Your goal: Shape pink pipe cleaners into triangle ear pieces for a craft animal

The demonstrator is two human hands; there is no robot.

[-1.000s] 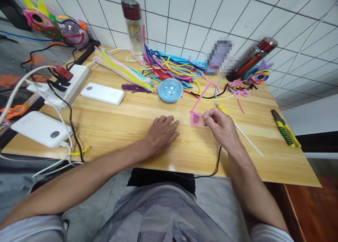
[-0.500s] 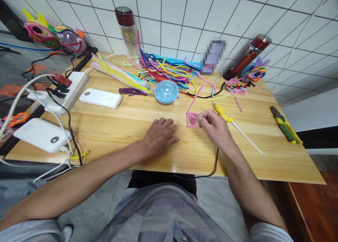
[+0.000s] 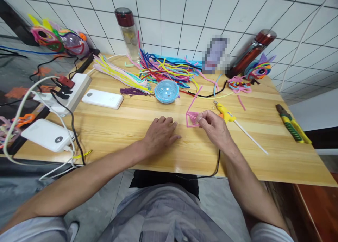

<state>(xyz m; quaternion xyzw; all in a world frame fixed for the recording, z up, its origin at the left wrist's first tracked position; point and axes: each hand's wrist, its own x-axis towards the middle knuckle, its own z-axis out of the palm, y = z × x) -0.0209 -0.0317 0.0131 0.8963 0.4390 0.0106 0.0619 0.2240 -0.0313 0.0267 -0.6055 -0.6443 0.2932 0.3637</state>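
Observation:
My right hand [image 3: 212, 127] pinches the right side of a pink pipe cleaner piece [image 3: 192, 118], bent into an angular outline with a filled patch in it and one long end slanting up and away. My left hand [image 3: 161, 133] lies palm down on the wooden table [image 3: 118, 132], fingers loosely spread and holding nothing. Just past my right hand rests a yellow hot glue gun [image 3: 224, 113] with a white glue stick [image 3: 252, 138] poking from its back. A light blue bowl [image 3: 166, 91] stands beyond my hands.
Pipe cleaners [image 3: 166, 71] in many colours lie heaped at the back. A glass bottle [image 3: 128, 34] and a red thermos [image 3: 250, 53] stand behind. Pliers [image 3: 293, 124] lie at right; power banks [image 3: 102, 98] and a power strip [image 3: 76, 94] with cables are at left. A coiled fish-like craft [image 3: 258, 71] sits back right.
The view has shifted slightly, so things at the sides appear a little displaced. Both hands stay nearly where they were, the right one still pinching the pink piece.

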